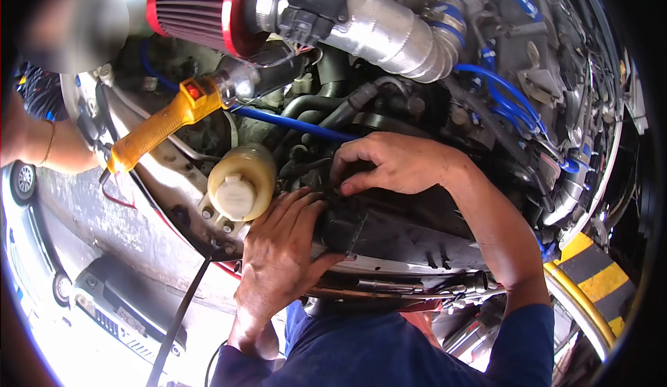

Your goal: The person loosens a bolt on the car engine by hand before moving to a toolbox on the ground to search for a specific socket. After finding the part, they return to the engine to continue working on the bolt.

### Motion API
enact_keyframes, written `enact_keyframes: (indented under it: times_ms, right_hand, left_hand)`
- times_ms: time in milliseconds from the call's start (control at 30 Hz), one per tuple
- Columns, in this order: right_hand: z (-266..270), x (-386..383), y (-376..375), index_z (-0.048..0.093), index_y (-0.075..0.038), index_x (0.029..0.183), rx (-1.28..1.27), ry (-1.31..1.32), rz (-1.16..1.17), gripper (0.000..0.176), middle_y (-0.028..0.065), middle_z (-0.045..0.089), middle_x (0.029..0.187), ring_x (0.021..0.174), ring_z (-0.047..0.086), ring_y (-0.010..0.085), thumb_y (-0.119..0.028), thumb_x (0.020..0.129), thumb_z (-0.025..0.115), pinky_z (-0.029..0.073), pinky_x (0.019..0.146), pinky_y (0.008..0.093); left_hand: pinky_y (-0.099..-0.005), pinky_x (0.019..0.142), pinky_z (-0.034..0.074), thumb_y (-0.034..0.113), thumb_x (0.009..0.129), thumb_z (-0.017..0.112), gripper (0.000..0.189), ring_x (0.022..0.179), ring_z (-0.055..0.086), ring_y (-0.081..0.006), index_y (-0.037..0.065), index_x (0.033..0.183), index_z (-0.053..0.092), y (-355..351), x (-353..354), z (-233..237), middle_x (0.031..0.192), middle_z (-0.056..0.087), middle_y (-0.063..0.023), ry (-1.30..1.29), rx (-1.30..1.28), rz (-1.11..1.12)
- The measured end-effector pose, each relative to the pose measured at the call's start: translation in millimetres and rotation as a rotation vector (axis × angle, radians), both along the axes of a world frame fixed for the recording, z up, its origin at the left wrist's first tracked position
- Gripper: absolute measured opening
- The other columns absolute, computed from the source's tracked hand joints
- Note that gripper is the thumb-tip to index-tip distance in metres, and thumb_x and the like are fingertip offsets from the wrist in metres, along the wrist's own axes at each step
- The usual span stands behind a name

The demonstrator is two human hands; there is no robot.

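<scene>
My left hand (281, 248) lies with its fingers stretched out over a dark part at the front of the engine bay, just beside the cream-coloured reservoir (260, 171) with its white cap (235, 197). To the right of it, my right hand (389, 165) reaches down among the dark hoses, with thumb and fingers bent towards each other. Whatever lies between those fingertips is too dark and small to make out. A black panel (410, 237) runs below my right hand.
A yellow work lamp (156, 130) leans at the left. The red-rimmed air filter (198, 8) and silver intake pipe (382, 33) cross the top. A thin black rod (182, 314) stands at lower left. Another person's arm (59, 144) shows at the left edge.
</scene>
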State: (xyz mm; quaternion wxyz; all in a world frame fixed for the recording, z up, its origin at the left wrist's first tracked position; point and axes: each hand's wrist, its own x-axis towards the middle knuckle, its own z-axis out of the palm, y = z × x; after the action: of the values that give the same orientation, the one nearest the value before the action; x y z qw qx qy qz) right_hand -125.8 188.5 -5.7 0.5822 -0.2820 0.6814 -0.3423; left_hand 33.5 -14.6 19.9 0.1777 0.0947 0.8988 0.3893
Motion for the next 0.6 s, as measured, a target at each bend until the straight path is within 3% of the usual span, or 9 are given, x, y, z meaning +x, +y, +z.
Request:
enact_keyframes:
  times_ms: [100,267,367,600]
  right_hand:
    - [-4,-1,2,0.07,-0.005,0.118,-0.07,0.005,0.0,0.029,0.0113,0.074,0.111,0.108,0.068,0.0245,-0.021,0.094,0.073,0.049,0.097,0.037]
    - [-3,-1,-2,0.069,-0.001,0.118,-0.071,-0.14,-0.069,0.025,0.0045,0.072,0.111,0.109,0.063,0.0127,-0.007,0.094,0.069,0.048,0.098,0.0313]
    - [-14,1,3,0.07,-0.005,0.117,-0.073,-0.175,-0.114,0.024,0.0055,0.073,0.108,0.105,0.065,0.0152,-0.014,0.095,0.07,0.048,0.097,0.0325]
    - [-18,2,7,0.072,-0.003,0.115,-0.093,-0.212,-0.198,0.024,0.0037,0.073,0.103,0.099,0.064,0.0126,-0.016,0.095,0.067,0.048,0.091,0.0308]
  left_hand:
    - [-0.0465,0.111,0.046,0.029,0.069,0.09,0.073,0.13,0.058,-0.0369,-0.004,0.127,0.06,-3,1,1,0.13,0.064,-0.0204,0.033,0.004,0.01]
    - [-0.0462,0.113,0.044,0.034,0.071,0.089,0.076,0.131,0.057,-0.0374,-0.005,0.13,0.058,-6,4,-4,0.131,0.063,-0.0218,0.039,0.051,0.028]
    - [-0.0463,0.112,0.044,0.033,0.07,0.089,0.077,0.13,0.058,-0.0376,-0.005,0.13,0.058,-5,6,-6,0.131,0.063,-0.0217,0.057,0.023,0.021]
    - [-0.046,0.11,0.046,0.032,0.069,0.09,0.075,0.13,0.059,-0.0355,-0.003,0.129,0.06,-4,5,-4,0.129,0.065,-0.0198,0.054,0.005,0.016]
